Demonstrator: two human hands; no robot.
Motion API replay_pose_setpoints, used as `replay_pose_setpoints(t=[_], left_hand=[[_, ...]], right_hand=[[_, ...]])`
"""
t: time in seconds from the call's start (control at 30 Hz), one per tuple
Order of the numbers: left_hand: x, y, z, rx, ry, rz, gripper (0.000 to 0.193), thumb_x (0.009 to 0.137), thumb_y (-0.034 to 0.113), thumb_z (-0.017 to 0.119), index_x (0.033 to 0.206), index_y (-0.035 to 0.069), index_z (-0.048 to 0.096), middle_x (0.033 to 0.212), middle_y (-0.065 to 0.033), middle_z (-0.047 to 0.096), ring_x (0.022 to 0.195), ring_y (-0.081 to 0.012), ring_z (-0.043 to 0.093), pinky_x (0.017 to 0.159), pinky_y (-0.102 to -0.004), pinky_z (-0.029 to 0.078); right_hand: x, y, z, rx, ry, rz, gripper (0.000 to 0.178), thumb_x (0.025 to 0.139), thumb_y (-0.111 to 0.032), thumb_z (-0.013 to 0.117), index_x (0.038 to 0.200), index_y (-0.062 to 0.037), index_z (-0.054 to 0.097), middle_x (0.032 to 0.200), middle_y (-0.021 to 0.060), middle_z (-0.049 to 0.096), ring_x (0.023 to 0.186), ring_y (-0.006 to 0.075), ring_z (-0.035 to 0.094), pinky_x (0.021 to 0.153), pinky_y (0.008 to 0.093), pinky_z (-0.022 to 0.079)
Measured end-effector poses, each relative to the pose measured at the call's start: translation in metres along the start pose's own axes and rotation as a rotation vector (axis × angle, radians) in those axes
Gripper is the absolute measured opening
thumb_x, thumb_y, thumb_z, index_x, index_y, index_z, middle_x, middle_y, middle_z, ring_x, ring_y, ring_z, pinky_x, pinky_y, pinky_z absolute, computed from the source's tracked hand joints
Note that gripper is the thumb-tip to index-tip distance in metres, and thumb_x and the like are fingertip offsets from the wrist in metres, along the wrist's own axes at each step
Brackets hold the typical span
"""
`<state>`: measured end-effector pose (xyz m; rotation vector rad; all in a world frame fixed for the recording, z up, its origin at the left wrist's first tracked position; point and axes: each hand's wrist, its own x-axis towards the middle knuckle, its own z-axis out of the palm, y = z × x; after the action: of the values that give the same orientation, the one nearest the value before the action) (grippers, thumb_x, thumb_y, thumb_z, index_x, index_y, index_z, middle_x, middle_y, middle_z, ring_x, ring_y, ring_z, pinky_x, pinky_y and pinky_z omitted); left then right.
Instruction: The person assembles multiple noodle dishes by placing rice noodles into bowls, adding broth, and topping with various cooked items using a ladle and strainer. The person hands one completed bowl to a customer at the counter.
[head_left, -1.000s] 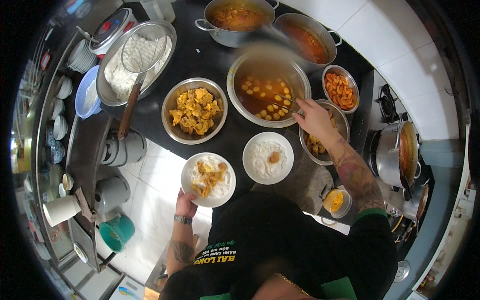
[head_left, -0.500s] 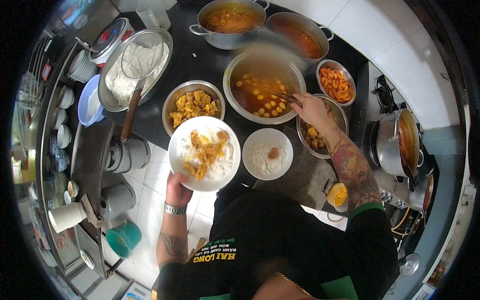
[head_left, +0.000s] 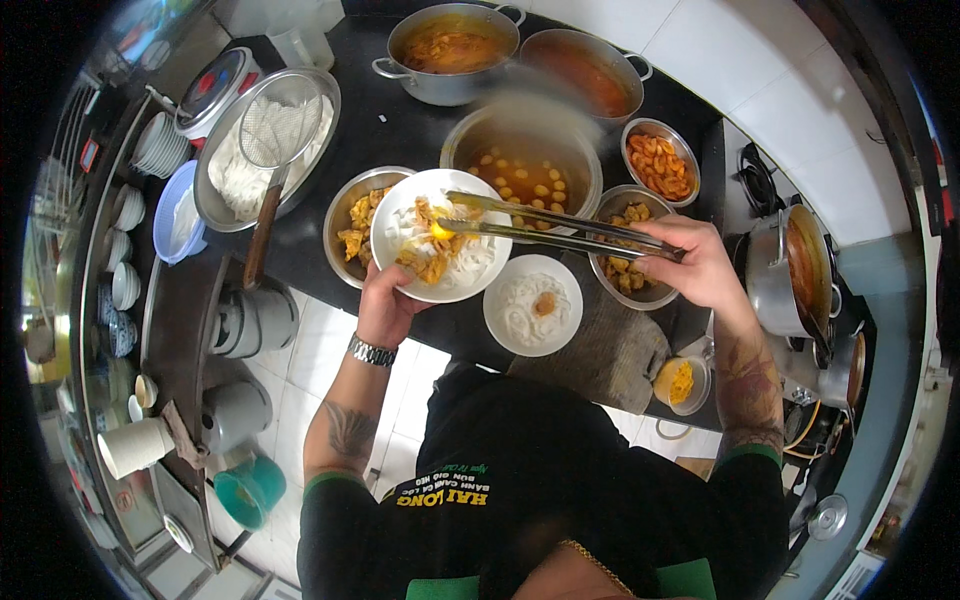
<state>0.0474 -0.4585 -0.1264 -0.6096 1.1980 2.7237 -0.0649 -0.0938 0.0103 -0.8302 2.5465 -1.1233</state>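
Note:
My left hand [head_left: 390,300] grips the rim of a white bowl [head_left: 461,288] of white noodles topped with yellow-brown meat pieces. A pair of metal tongs [head_left: 570,237] is in my right hand [head_left: 695,262]. The tips reach over the bowl and have a small yellow egg [head_left: 440,230] at them. Behind the bowl stands a pot [head_left: 592,165] of orange broth with several small eggs; blurred steam or smear covers its far rim. A second white bowl [head_left: 533,345] of noodles with a brown dollop sits on the counter, nearer me. Under my right hand's tongs is a metal bowl of meat pieces [head_left: 628,275].
Two pots of red-orange stew [head_left: 455,55] stand at the back. A bowl of orange pieces [head_left: 660,165] is at the right, near a stove pot [head_left: 775,285]. Leftward, a wire strainer [head_left: 280,125] rests on a basin of noodles [head_left: 225,165]. A grey cloth [head_left: 610,345] lies on the counter.
The noodle bowl in my left hand has moved up and right, toward the pot. My right hand has brought the tongs from the pot to over that bowl, with an egg at their tips.

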Motion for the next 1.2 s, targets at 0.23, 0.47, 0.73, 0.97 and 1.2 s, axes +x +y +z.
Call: replay_pose_setpoints(t=[0.23,0.47,0.73,0.97,1.2], left_hand=[[0.000,-0.005,-0.019,-0.080,0.065,0.012,0.067,0.076,0.001,0.044,0.140,0.004,0.027,0.130,-0.0208,0.049,0.110,-0.0370,0.061,0.079,-0.0499,0.060],[-0.013,0.000,-0.027,-0.054,0.125,0.060,0.072,0.072,0.000,0.044,0.141,0.004,0.026,0.130,-0.0206,0.049,0.109,-0.0358,0.061,0.079,-0.0465,0.060],[-0.021,-0.001,-0.031,-0.077,0.116,0.052,0.072,0.072,-0.002,0.043,0.141,0.003,0.026,0.129,-0.0208,0.049,0.110,-0.0344,0.061,0.081,-0.0440,0.060],[-0.014,-0.005,-0.028,-0.080,0.121,0.056,0.070,0.073,-0.001,0.044,0.141,0.003,0.027,0.129,-0.0206,0.049,0.105,-0.0338,0.063,0.077,-0.0429,0.061],[-0.003,0.001,-0.006,-0.030,0.074,0.037,0.066,0.075,0.001,0.045,0.139,0.003,0.028,0.127,-0.0203,0.051,0.104,-0.0342,0.064,0.078,-0.0457,0.061]], right_hand=[[0.026,0.056,0.033,-0.482,0.237,-0.052,0.042,0.076,-0.025,0.075,0.112,-0.0042,0.067,0.106,0.0171,0.066,0.089,0.0333,0.066,0.078,0.0395,0.054],[0.077,0.111,0.085,-0.769,0.143,-0.040,0.043,0.082,-0.029,0.068,0.120,-0.0099,0.063,0.102,0.0107,0.063,0.084,0.0291,0.066,0.073,0.0394,0.055],[0.115,0.139,0.073,-0.730,0.108,0.025,0.039,0.082,-0.028,0.068,0.116,-0.0096,0.065,0.100,0.0114,0.063,0.082,0.0309,0.065,0.071,0.0400,0.054],[0.107,0.144,0.058,-0.654,0.195,0.005,0.032,0.080,-0.027,0.071,0.106,-0.0084,0.071,0.090,0.0126,0.066,0.081,0.0308,0.066,0.073,0.0388,0.053],[0.054,0.076,0.008,-0.243,0.219,0.053,0.032,0.080,-0.016,0.074,0.109,-0.0034,0.069,0.091,0.0123,0.069,0.080,0.0223,0.067,0.072,0.0302,0.051]])
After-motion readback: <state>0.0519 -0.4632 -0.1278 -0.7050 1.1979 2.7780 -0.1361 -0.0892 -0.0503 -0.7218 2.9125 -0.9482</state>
